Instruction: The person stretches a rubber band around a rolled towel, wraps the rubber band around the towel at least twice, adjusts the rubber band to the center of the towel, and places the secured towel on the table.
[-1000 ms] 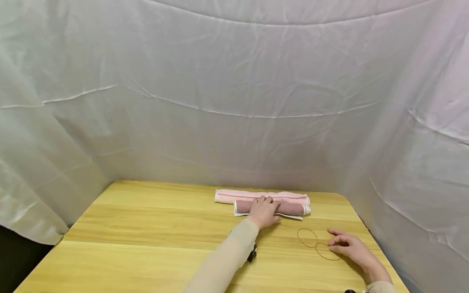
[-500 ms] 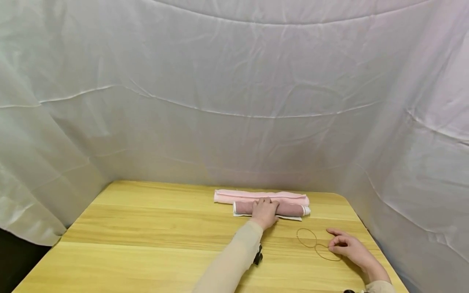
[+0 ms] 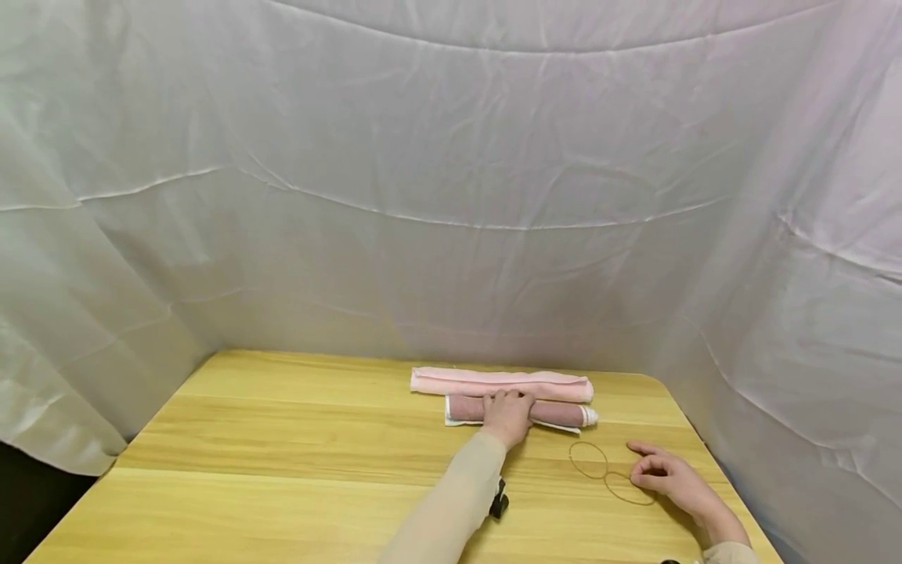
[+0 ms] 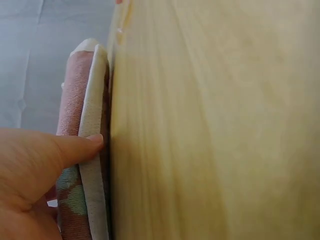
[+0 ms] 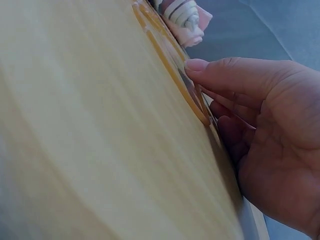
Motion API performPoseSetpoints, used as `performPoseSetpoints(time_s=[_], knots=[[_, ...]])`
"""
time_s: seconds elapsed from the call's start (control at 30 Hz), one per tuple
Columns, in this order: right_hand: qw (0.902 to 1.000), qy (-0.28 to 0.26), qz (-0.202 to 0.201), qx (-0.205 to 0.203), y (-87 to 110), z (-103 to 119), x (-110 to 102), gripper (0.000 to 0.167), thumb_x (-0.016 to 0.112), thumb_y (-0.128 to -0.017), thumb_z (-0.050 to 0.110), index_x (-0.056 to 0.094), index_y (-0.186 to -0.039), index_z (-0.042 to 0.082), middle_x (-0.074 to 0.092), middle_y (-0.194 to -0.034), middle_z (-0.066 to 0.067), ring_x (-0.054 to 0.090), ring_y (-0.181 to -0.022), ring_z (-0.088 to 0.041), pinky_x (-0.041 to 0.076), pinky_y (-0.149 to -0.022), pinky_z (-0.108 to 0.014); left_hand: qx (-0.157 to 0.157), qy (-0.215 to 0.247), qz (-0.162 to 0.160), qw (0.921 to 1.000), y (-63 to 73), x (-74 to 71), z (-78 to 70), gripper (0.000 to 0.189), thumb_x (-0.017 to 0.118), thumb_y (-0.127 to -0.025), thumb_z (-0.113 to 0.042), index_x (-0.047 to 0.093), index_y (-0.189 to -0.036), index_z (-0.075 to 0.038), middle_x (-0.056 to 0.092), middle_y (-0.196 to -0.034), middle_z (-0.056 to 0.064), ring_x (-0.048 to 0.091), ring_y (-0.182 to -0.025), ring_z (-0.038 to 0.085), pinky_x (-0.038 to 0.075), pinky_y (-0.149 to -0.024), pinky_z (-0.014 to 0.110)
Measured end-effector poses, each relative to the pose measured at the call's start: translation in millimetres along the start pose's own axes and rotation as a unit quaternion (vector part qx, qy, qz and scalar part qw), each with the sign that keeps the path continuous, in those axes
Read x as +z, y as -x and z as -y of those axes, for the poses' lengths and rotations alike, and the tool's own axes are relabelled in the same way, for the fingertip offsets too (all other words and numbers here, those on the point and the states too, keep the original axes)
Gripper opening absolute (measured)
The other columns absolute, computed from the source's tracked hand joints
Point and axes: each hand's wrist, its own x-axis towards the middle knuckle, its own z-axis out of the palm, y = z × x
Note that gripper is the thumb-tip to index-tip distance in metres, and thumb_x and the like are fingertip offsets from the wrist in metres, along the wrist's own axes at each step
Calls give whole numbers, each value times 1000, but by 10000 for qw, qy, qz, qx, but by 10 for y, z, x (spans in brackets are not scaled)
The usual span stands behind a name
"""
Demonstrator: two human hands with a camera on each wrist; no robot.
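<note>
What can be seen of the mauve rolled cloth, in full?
The mauve cloth looks like soft towelling, wound into a slim roll with white borders; the left wrist view shows green patches. Its right end shows white layers, and a whitish flap runs along the near side. It lies left to right on the table, close in front of a paler pink roll; whether they touch is unclear. The left hand grips its middle, thumb on the flap.

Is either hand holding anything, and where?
Left hand grips the mauve roll near its middle; whether the right hand pinches the thin loops is unclear.
</note>
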Motion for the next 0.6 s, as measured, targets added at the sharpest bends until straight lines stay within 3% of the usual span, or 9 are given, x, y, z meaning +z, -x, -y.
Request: performPoseSetpoints(time_s=[0.2, 0.43, 0.6], knots=[[10000, 2, -21, -41, -3, -7, 0, 23, 67, -90, 24, 66, -90, 2, 43, -145, -29, 27, -111, 27, 24, -88, 1, -22, 314, -80, 9995, 91, -40, 45, 34, 68, -88, -35, 65, -122, -31, 63, -131, -3, 55, -122, 24, 43, -95, 51], [10000, 21, -29, -32, -4, 5, -10, 22, 66, -91, 23, 65, -92, 1, 44, -145, -30, 32, -112, 24, 30, -88, -1, -41, 524, -400, 9978, 184, -75, 124, 32, 70, -87, -35, 67, -118, -29, 67, -123, -1, 60, -113, 25, 46, -85, 46], [9982, -547, -70, 241, 9, 30, -2, 27, 65, -92, 20, 64, -96, -7, 39, -147, -32, 34, -109, 26, 36, -87, -3, -76, 772, -556, 9954, 257, -128, 175, 32, 69, -87, -35, 67, -119, -29, 67, -124, -2, 61, -111, 25, 46, -81, 45]])
